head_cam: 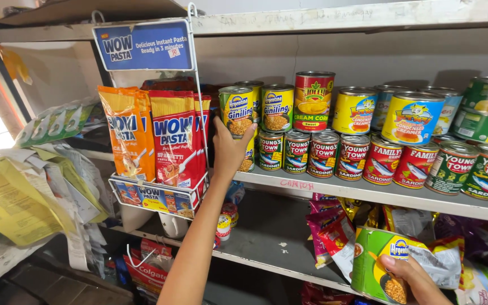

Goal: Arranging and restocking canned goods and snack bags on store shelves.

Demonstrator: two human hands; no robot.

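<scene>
Shelf stock, middle shelf [368, 195], seen from above the hands. Left hand [230, 148]: raised at the shelf's left end, palm against a yellow-and-green can [236, 110], fingers [248, 134] curled round its lower side and thumb up along its left edge; whether it is gripped or only touched cannot be told. That can stands upright, long axis vertical, on top of a lower can that the hand mostly hides, at the left end of a two-tier row. Right hand [416, 279]: low at the bottom right, well apart from the shelf row, fingers closed around a second can [377, 262] of the same green-and-yellow kind, tipped on its side with its long axis roughly level and one end towards the camera; a crumpled wrapper [439, 262] is pressed against it. Relation of note: the stacked can lies directly at the left hand's fingers, while the held can lies below and right of the row, so the left hand is much the nearer to the stack. Adjacent stock: a tall red-and-yellow corn can [313, 101] to the right, red and green sardine cans [323, 152] along the shelf's front edge, yellow creamer cans [413, 116] behind them. A wire rack [159, 195] of orange and red pasta packets [173, 138] hangs off the shelf's left end, just beside the left wrist.
</scene>
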